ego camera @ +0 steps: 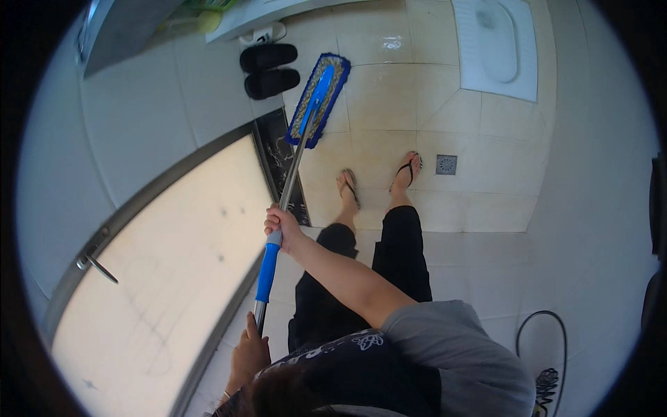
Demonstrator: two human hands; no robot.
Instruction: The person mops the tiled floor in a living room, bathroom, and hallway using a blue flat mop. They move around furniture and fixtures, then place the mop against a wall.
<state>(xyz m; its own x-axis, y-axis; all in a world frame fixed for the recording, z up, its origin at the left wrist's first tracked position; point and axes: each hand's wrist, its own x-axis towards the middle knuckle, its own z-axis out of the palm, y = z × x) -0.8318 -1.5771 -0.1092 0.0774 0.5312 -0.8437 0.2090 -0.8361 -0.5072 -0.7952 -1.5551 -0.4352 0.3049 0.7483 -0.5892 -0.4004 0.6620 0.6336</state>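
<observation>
A flat mop's metal pole (pixel 295 167) slants down past my left side, with a blue grip sleeve partway along it. My right hand (pixel 282 227) is wrapped round the pole just above that sleeve. Lower down, my left hand (pixel 251 352) holds the pole's lower end, which partly disappears behind the hand. At the far end, the mop head (pixel 319 101) has a blue plate on a patterned pad with a dark blue fringe. It rests on the beige tiled floor (pixel 385 112), close to a pair of black slippers (pixel 271 70).
A squat toilet (pixel 497 47) is set in the floor at the upper right. Near my feet lies a square floor drain (pixel 446 164). A framed door (pixel 187 260) with a lever handle (pixel 99 267) stands on the left, by a dark sill (pixel 281 161). A hose (pixel 563 333) hangs lower right.
</observation>
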